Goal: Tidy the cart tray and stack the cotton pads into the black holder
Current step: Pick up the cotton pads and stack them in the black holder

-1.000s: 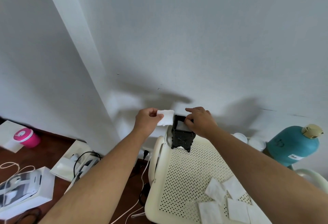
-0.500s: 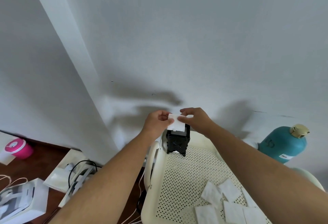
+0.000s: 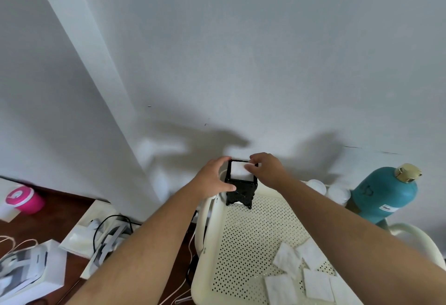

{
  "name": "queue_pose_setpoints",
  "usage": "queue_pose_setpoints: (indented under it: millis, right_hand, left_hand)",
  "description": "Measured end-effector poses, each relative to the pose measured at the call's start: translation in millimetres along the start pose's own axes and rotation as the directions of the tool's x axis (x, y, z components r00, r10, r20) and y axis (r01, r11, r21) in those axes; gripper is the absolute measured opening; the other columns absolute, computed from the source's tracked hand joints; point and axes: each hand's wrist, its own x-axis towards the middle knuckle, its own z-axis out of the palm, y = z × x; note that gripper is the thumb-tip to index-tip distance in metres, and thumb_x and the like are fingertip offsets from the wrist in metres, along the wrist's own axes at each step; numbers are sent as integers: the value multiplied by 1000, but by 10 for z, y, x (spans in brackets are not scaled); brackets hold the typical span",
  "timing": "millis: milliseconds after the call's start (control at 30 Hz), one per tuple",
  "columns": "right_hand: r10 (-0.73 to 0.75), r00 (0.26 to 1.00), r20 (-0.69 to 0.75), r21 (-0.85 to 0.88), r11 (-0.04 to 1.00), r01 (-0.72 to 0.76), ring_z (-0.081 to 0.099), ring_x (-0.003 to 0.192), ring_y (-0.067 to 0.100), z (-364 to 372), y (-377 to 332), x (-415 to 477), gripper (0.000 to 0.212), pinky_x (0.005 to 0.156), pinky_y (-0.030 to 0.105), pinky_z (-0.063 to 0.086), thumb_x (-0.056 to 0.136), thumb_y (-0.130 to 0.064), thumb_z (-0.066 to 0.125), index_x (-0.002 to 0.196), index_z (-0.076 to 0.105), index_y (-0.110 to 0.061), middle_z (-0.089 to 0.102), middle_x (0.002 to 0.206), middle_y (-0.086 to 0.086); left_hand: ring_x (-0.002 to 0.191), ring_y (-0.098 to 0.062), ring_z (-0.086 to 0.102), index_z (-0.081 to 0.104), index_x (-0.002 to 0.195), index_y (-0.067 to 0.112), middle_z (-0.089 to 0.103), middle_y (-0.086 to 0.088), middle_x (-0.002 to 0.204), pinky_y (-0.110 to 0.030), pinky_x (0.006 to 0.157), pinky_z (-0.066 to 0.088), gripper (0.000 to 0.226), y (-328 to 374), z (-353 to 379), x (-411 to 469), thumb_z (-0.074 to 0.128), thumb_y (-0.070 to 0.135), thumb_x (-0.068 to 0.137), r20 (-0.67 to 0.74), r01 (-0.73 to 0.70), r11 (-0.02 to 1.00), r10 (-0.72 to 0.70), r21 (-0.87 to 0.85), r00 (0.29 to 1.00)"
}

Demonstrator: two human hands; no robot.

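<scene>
The black holder (image 3: pixel 241 190) stands upright at the far left corner of the cream perforated cart tray (image 3: pixel 243 239). A white cotton pad (image 3: pixel 237 171) lies in the holder's open top. My left hand (image 3: pixel 212 180) wraps around the holder's left side, thumb across its front. My right hand (image 3: pixel 265 170) is over the right rim, fingertips pressing on the pad. Several loose white cotton pads (image 3: pixel 296 273) lie scattered on the tray's near right part.
A teal bottle with a gold cap (image 3: pixel 383 191) and two white round lids (image 3: pixel 337 192) sit right of the tray. On the brown floor at left are a pink container (image 3: pixel 23 198), white boxes (image 3: pixel 24 271) and cables (image 3: pixel 106 227). A white wall rises right behind the tray.
The pad held between both hands above the holder has gone down into its top. My left hand has shifted from the pad to the holder's side.
</scene>
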Motion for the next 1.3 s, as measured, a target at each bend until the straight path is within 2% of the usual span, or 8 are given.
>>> queue_pose_setpoints:
  millis: [133, 233, 467, 700, 833, 967, 1167, 1300]
  right_hand:
    - [5, 1000, 16, -53, 999, -5, 59, 102, 27, 62, 7, 4, 20, 84, 34, 46, 85, -25, 61, 82, 70, -7, 68, 106, 10]
    - [-10, 1000, 30, -103, 995, 13, 58, 101, 28, 93, 9, -11, 19, 87, 41, 49, 84, -24, 59, 80, 72, -11, 66, 104, 5]
    - [-52, 998, 18, -261, 964, 55, 48, 119, 26, 88, 16, -7, 19, 101, 40, 40, 82, -31, 62, 92, 74, -20, 57, 130, 0]
    - [-279, 960, -16, -486, 842, 237, 44, 118, 21, -24, -6, -3, 18, 99, 34, 33, 83, -29, 62, 97, 67, -19, 58, 123, -2]
    - [-350, 932, 97, -484, 801, 352, 30, 134, 22, -1, 22, -29, 28, 107, 38, 25, 86, -26, 50, 108, 67, -28, 44, 144, -2]
    - [-267, 942, 204, -553, 763, 336, 15, 143, 25, 44, 84, -6, 37, 111, 43, 17, 91, -32, 38, 120, 60, -37, 25, 156, -1]
    - [-222, 949, 226, -504, 807, 309, 13, 144, 24, 73, 149, -9, 37, 113, 43, 14, 92, -30, 36, 121, 59, -36, 23, 157, -2]
    - [-302, 938, 171, -517, 783, 346, 21, 141, 23, 27, 134, -24, 36, 110, 40, 19, 92, -28, 36, 115, 63, -25, 36, 151, 0]
  left_hand:
    - [134, -19, 34, 32, 140, 35, 33, -1, 146, -25, 99, 28, 84, 21, -3, 32, 77, 22, 71, 2, -28, 998, 28, 48, 1000]
    - [134, -18, 34, 34, 141, 32, 34, -1, 147, -23, 98, 26, 81, 30, 2, 50, 77, 20, 72, -8, -43, 997, 44, 56, 999]
    - [132, -17, 36, 37, 138, 34, 37, 0, 145, -23, 98, 28, 79, 14, 20, 69, 77, 18, 71, -26, -47, 998, 47, 31, 999]
    - [131, -18, 36, 39, 137, 33, 38, -1, 144, -24, 98, 28, 77, 12, 7, 91, 77, 18, 71, -23, -54, 998, 55, 36, 998]
    - [129, -16, 37, 40, 137, 32, 40, 0, 142, -24, 96, 30, 76, 9, 9, 86, 77, 19, 72, -27, -53, 998, 53, 30, 998]
    - [128, -14, 39, 40, 135, 33, 43, 2, 140, -23, 94, 32, 76, 12, 5, 74, 78, 19, 71, -33, -51, 998, 52, 28, 998]
    - [128, -14, 40, 41, 135, 33, 44, 2, 140, -24, 94, 33, 75, 38, 5, 63, 78, 19, 71, -31, -38, 999, 39, 23, 999]
    - [129, -16, 40, 40, 137, 32, 43, 1, 140, -25, 94, 33, 77, 60, -7, 48, 78, 18, 71, -29, -28, 999, 29, 44, 999]
